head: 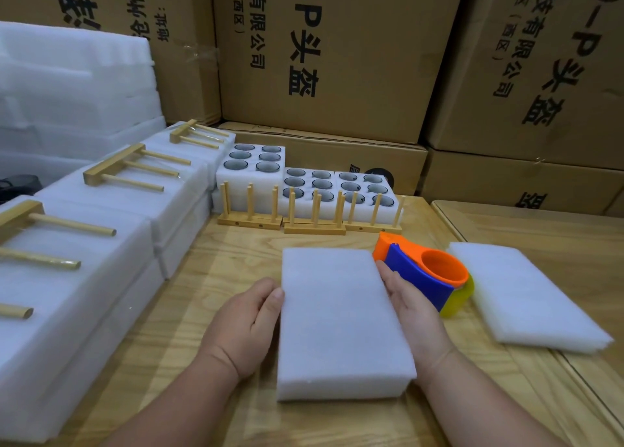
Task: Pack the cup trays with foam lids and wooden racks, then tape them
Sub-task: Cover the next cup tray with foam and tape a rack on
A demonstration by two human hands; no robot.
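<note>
A white foam block [341, 321], a cup tray with its foam lid on, lies nearest on the wooden table [243, 254], held between two bare hands. The left hand [246, 321] rests against the block's left edge, fingers gently bent, the thumb laid on the upper rim of the foam. The right hand [408, 308] lies flat along the right edge with its fingers nearly straight, pressing the side. Just beside that hand sits an orange and blue tape dispenser [425, 274], touching or nearly touching the fingers. Further right a loose stack of thin foam sheets [526, 298] lies on the table, apart from the block. At the far edge of the table stand three open foam cup trays [314, 183] showing dark round cups, one set higher than the other two, and three wooden racks [314, 213] stand upright just in front of them. Along the left, closed foam packs [101, 230] lie in a row, each with a wooden rack laid flat on top. Cardboard boxes [337, 58] with printed characters rise behind
</note>
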